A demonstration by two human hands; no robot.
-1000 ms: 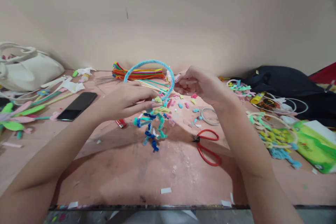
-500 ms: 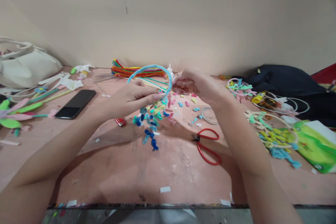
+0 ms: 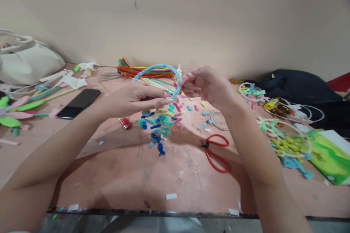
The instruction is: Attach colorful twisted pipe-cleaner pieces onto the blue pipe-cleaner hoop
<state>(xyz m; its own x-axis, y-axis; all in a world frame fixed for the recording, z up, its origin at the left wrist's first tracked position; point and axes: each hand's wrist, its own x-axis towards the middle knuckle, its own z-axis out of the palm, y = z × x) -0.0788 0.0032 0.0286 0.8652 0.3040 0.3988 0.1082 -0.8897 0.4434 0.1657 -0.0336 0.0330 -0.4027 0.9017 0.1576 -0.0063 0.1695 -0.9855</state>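
Observation:
A light-blue fuzzy headband (image 3: 155, 68) arches above the pink table (image 3: 142, 174). My left hand (image 3: 133, 99) pinches its lower end near the middle, fingers closed. My right hand (image 3: 203, 85) is closed too, gripping the headband's right side together with a small pink piece. Below the hands lies a heap of little curled pipe-cleaner pieces (image 3: 157, 127) in blue, teal, pink and yellow.
Red scissors (image 3: 216, 151) lie right of centre beside a white ring (image 3: 218, 121). A bundle of coloured pipe cleaners (image 3: 136, 71) sits at the back. A phone (image 3: 79, 102), a red lighter (image 3: 125, 122) and a white bag (image 3: 27, 62) are on the left; decorated headbands (image 3: 284, 142) and a green packet (image 3: 330, 156) on the right.
The headband has tipped and dropped slightly toward my hands; my left fingers moved from the heap up to its lower end. The right hand stays closed on it.

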